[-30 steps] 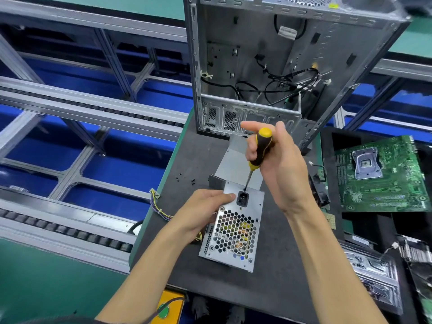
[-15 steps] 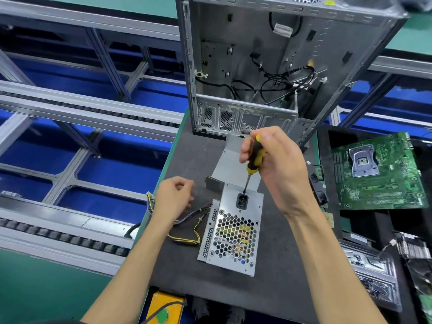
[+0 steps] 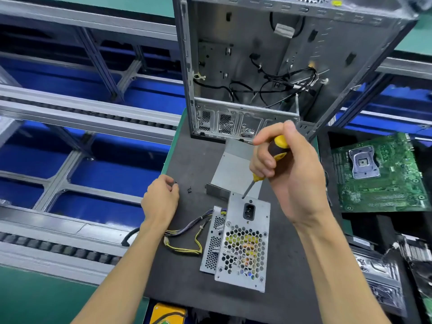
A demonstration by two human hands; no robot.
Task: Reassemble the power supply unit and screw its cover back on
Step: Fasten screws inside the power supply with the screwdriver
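The power supply unit [image 3: 243,244] is lying on the dark table [image 3: 187,160], its top edge under the screwdriver [image 3: 268,160] tip. The right hand [image 3: 292,174] is gripping the handle with curled fingers, shaft tilted down-left. The left hand [image 3: 160,198] has moved further from the unit and is pinching at small black screws [image 3: 189,189], fingers bent, wrist resting beside the cable bundle [image 3: 187,235].

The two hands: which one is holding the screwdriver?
The right hand grips the yellow-and-black screwdriver, its tip on the power supply. The left hand reaches toward small black screws on the mat.
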